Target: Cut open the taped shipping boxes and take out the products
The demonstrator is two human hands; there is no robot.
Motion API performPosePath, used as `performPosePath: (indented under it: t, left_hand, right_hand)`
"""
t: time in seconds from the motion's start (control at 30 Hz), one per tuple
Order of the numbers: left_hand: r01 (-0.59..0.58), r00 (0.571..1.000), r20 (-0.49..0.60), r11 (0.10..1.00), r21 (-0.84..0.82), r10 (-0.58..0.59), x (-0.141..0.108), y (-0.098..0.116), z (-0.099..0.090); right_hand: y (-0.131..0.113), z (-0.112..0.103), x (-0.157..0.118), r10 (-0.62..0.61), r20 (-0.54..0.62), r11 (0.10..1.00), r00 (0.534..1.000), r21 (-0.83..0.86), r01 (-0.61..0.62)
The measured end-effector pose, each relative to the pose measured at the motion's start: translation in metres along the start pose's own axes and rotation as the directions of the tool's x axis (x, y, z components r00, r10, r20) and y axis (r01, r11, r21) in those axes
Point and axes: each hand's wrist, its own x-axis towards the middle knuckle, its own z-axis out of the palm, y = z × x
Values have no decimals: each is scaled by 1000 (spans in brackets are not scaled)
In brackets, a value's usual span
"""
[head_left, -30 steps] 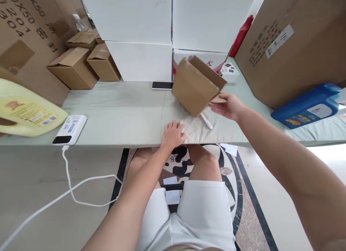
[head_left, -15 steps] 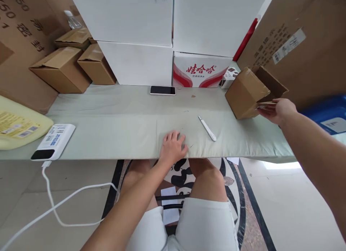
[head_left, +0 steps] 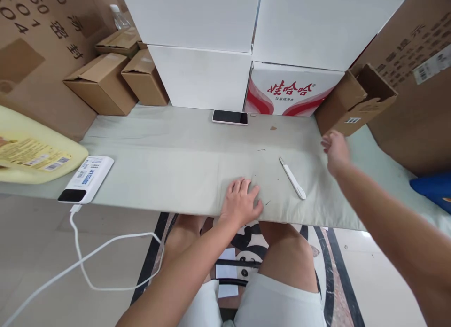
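My left hand (head_left: pixel 242 202) lies on the front edge of the cloth-covered table with its fingers spread, holding nothing. To its right a white craft knife (head_left: pixel 293 178) with a slim blade rests at a slant. My right hand (head_left: pixel 336 151) hovers beyond the knife, just in front of the open cardboard box (head_left: pixel 340 99). Its fingers are loosely bent and a little apart, with no object visible in them. That box stands against the white carton, flaps raised, a small label on its side; its inside is mostly hidden.
A phone (head_left: pixel 230 117) lies before stacked white cartons (head_left: pixel 200 78). Small brown boxes (head_left: pixel 102 85) stand at the back left. Nearer are a yellow jug (head_left: pixel 38 148) and a white power bank (head_left: pixel 86 179) with a cable (head_left: pixel 79 252). A blue container (head_left: pixel 431 188) sits at the right edge.
The open box has moved back against the white carton, and my right hand has come off its flap toward the left. My left hand stays on the table. The view has shifted.
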Motion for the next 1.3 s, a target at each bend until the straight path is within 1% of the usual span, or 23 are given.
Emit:
performPosePath:
  t: [0.03,0.1,0.17,0.23,0.3,0.33,0.4,0.47,0.5,0.53,0.57,0.63,0.67,0.7,0.73,0.77,0.8,0.87,0.97,1.07,1.2,1.23,1.3]
  left_hand:
    - [-3,1000,-2,1000,-13,3,0,0,-1]
    - [-11,1000,-8,1000,-24,10,-1,2,-1]
    - [-21,999,-26,999,-26,21,-3,4,-2]
    - [-26,999,-49,998,-60,23,-7,4,-2]
    - [-20,999,-50,990,-141,13,-9,-1,-4]
    - [-20,999,-38,981,-191,13,-8,-6,-7]
    - [-10,1000,-20,955,-296,4,0,-27,-18]
    - [42,996,-52,924,-381,-67,20,-64,-39]
    - [104,983,-98,914,-393,-154,35,-89,-53]
    - [182,953,-154,897,-404,-262,51,-117,-68]
    - [259,906,-206,870,-419,-369,70,-148,-85]
    - [360,772,-322,794,-489,-548,107,-213,-122]
    - [353,705,-384,765,-539,-596,123,-245,-140]
    - [312,654,-447,756,-575,-610,138,-273,-158]
    - [268,631,-480,752,-602,-609,151,-299,-175]
    - [232,640,-496,762,-604,-587,161,-320,-190]
    - [209,669,-503,788,-580,-547,169,-337,-203]
    - [272,690,-488,817,-508,-534,182,-360,-221]
    - [408,651,-496,816,-410,-575,196,-373,-233]
    - [501,586,-517,780,-375,-624,208,-372,-230]
    - [602,435,-567,695,-395,-699,217,-354,-216]
    - [629,408,-569,671,-392,-715,216,-348,-213]
    - [682,377,-549,625,-380,-746,207,-333,-211]
  right_hand:
    - [10,7,-25,-11,29,1000,1000,-14,12]
    - [29,19,-84,-76,146,996,986,-35,82]
    - [44,31,-143,-173,273,979,946,-57,195]
    - [57,43,-191,-400,431,850,809,-156,503]
    - [66,56,-220,-561,482,646,673,-255,720]
    - [68,61,-227,-611,477,553,632,-313,772]
    - [70,68,-232,-664,459,414,591,-432,801]
    - [68,71,-231,-679,467,324,566,-502,802]
    - [67,71,-231,-683,473,291,556,-522,802]
    - [65,70,-230,-686,480,264,546,-536,802]
    - [64,70,-230,-689,487,240,537,-545,803]
    - [61,69,-231,-693,498,204,521,-558,804]
    - [60,70,-232,-695,503,189,514,-561,806]
    - [59,71,-232,-696,509,176,506,-562,808]
    - [58,72,-232,-700,513,166,498,-560,811]
    - [57,73,-232,-702,515,159,491,-559,814]
    - [56,74,-232,-703,520,152,486,-558,816]
    - [53,76,-230,-700,530,141,478,-554,821]
    - [48,78,-228,-686,548,138,479,-548,825]
    - [44,78,-227,-664,556,165,500,-543,824]
    - [44,77,-228,-642,542,218,543,-549,807]
    - [45,77,-228,-640,539,224,547,-550,804]
    - [47,77,-229,-639,532,233,555,-554,799]
